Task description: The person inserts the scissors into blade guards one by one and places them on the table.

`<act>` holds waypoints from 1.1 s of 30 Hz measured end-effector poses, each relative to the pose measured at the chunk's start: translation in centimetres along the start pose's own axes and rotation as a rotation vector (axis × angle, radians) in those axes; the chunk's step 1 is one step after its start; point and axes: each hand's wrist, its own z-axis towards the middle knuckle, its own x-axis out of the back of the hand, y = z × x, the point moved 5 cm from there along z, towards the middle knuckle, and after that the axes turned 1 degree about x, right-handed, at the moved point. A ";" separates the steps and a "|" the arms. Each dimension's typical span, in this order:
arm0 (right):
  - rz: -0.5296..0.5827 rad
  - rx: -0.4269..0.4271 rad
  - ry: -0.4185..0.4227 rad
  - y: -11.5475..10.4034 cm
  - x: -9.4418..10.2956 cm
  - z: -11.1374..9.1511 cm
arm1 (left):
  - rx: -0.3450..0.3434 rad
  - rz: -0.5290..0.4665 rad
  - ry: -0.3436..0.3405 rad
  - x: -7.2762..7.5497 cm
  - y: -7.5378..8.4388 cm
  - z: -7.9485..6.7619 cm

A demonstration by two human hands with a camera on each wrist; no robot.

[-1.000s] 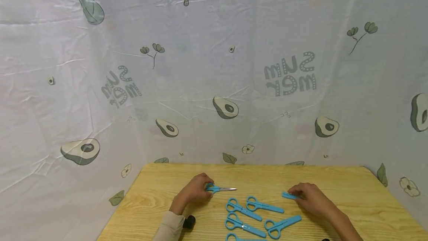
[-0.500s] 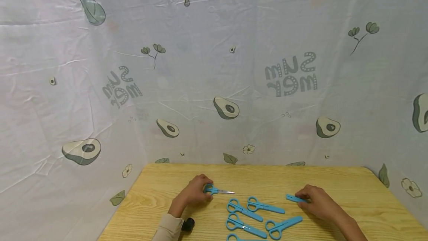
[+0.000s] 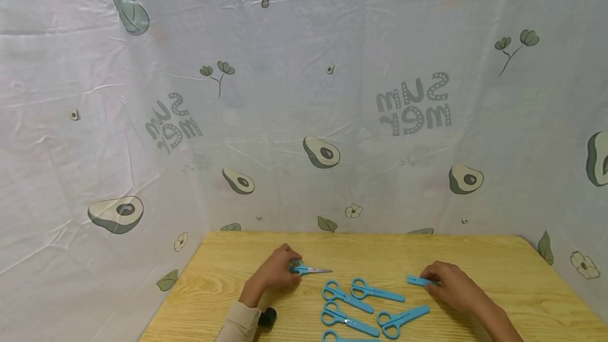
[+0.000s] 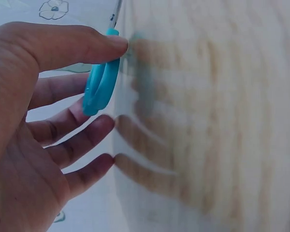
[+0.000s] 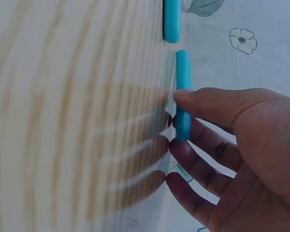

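In the head view my left hand [image 3: 277,271] pinches the blue handles of a pair of scissors [image 3: 301,268], whose bare metal blades point right. The left wrist view shows the thumb on the blue handle loops [image 4: 101,87], with the lower fingertips at the table top. My right hand [image 3: 448,283] pinches a blue blade cover [image 3: 418,280] between thumb and fingers. Seen from the right wrist, the cover [image 5: 183,77] stands close over the wood. Between the hands lie several blue scissors with covered blades, such as one pair [image 3: 377,292] at the back.
Other sheathed scissors [image 3: 349,321] lie nearer the front of the wooden table [image 3: 228,257], one cut off by the frame's lower edge. Another pair [image 3: 402,322] angles up to the right. A pale printed curtain [image 3: 285,120] hangs behind the table.
The right hand has shifted slightly right with the blade cover. The left hand has drawn the scissors a little left. The scissors between them have stayed put.
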 end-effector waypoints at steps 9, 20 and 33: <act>0.017 -0.002 0.010 0.1 0.3 -0.2 | 0.005 -0.059 0.019 1.0 0.7 -0.3; 0.124 -0.020 -0.031 0.4 0.3 -0.2 | 0.003 -0.168 0.048 1.0 0.2 0.0; 0.484 0.041 -0.146 0.2 0.2 -0.7 | 0.114 -0.565 -0.038 0.9 -0.2 -0.1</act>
